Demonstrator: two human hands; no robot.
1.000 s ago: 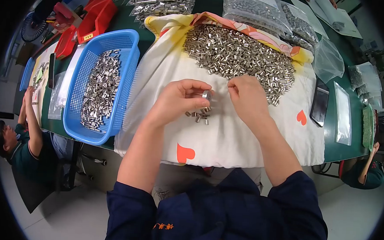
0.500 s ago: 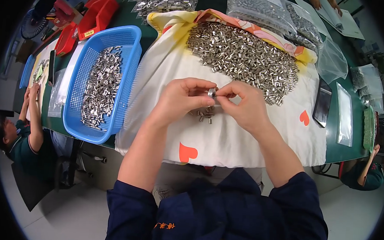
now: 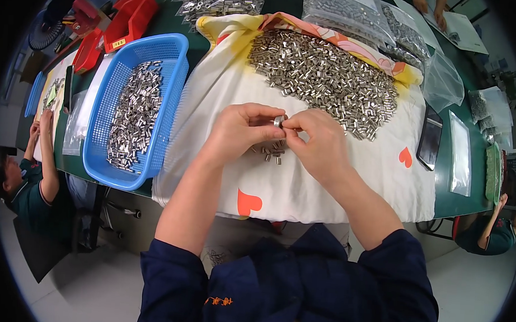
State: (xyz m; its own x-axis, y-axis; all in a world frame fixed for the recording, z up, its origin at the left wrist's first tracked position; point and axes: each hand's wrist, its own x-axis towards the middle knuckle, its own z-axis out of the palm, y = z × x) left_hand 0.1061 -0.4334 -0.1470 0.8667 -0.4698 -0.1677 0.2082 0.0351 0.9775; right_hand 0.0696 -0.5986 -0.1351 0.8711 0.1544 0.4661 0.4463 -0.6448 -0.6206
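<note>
Above a white cloth (image 3: pixel 210 185), my two hands meet fingertip to fingertip. My left hand (image 3: pixel 236 133) pinches a short silver metal ring (image 3: pixel 279 121) between thumb and forefinger. From the other side, my right hand (image 3: pixel 317 139) is closed, its thumb and forefinger pressed at the ring; whether they hold a separate small piece is hidden. Just below the fingers lie several small metal cylinders (image 3: pixel 273 154), partly covered by my left hand. Beyond my hands spreads a large heap of similar cylinders (image 3: pixel 326 77) on the cloth.
On the left stands a blue plastic basket (image 3: pixel 179 81) holding many metal cylinders (image 3: pixel 135 116). Bags of metal parts (image 3: pixel 347 17) line the back. A phone (image 3: pixel 430 138) and a flat plastic bag (image 3: pixel 460 154) lie right. Co-workers sit at both sides; another person's hands (image 3: pixel 432 10) show far right.
My right fingertips have come slightly left and closer around the ring, which shows a little more of its side. The whole view has shifted slightly. Far right, another person's hands have moved.
</note>
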